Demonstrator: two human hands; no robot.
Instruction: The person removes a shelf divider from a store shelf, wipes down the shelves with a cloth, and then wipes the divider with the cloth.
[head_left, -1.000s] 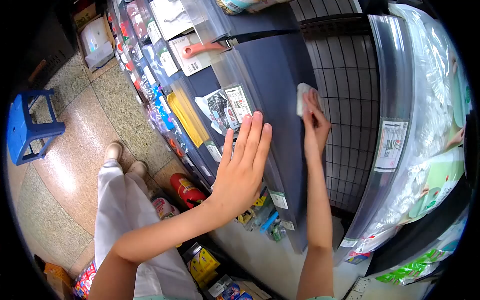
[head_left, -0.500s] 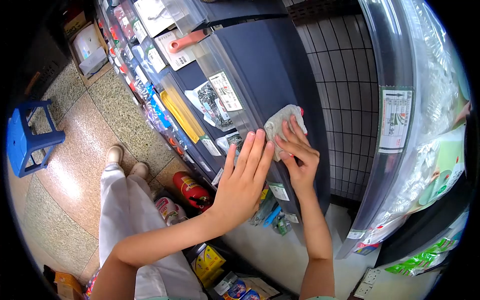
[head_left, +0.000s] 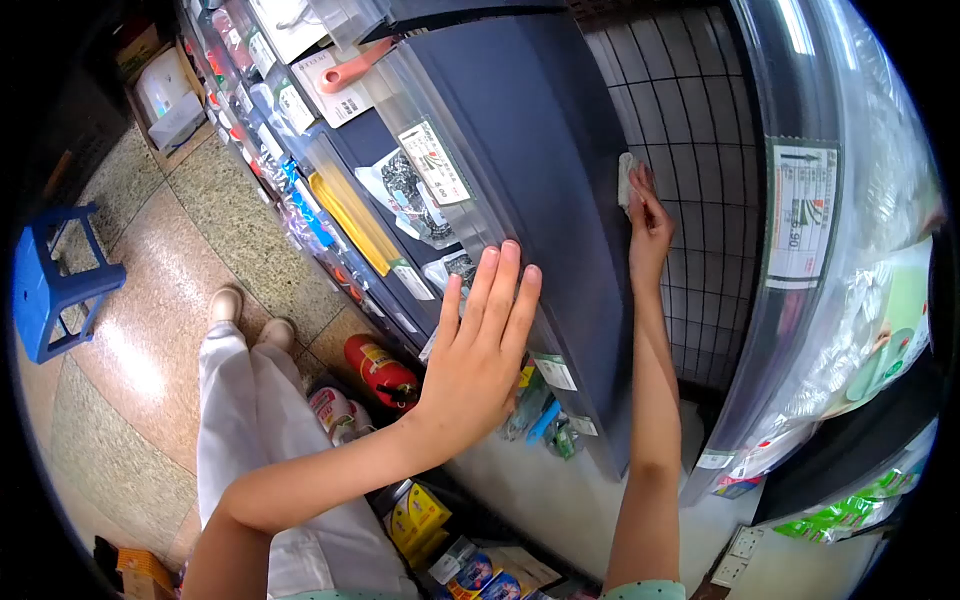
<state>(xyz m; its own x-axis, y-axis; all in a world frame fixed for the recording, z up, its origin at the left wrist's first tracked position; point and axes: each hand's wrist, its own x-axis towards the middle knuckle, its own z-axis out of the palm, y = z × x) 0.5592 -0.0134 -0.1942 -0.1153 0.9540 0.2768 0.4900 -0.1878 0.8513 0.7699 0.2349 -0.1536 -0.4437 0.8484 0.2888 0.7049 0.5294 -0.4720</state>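
Note:
My right hand [head_left: 650, 225] reaches to the far edge of a dark grey shelf board [head_left: 530, 130], close to the wire grid behind. Its fingers close on a pale grey cloth [head_left: 626, 183], which touches the board's back edge. My left hand [head_left: 480, 350] lies flat with fingers outstretched against the clear plastic front strip of the shelf. It holds nothing. Just beyond its fingertips, a price label [head_left: 434, 163] sits on that strip. Below the strip are a black-and-silver packaged item [head_left: 405, 197] and a yellow item [head_left: 345, 220].
A black wire grid [head_left: 690, 200] backs the shelf. Another stocked shelf with a price label [head_left: 802, 215] stands to the right. On the floor are a red fire extinguisher [head_left: 380, 370], a blue stool [head_left: 65, 280] and a cardboard box [head_left: 170, 100]. Yellow packages [head_left: 415, 520] lie below my arms.
My right hand has moved with the cloth from the front part of the shelf board to its far edge by the grid. The left hand stays nearly in place.

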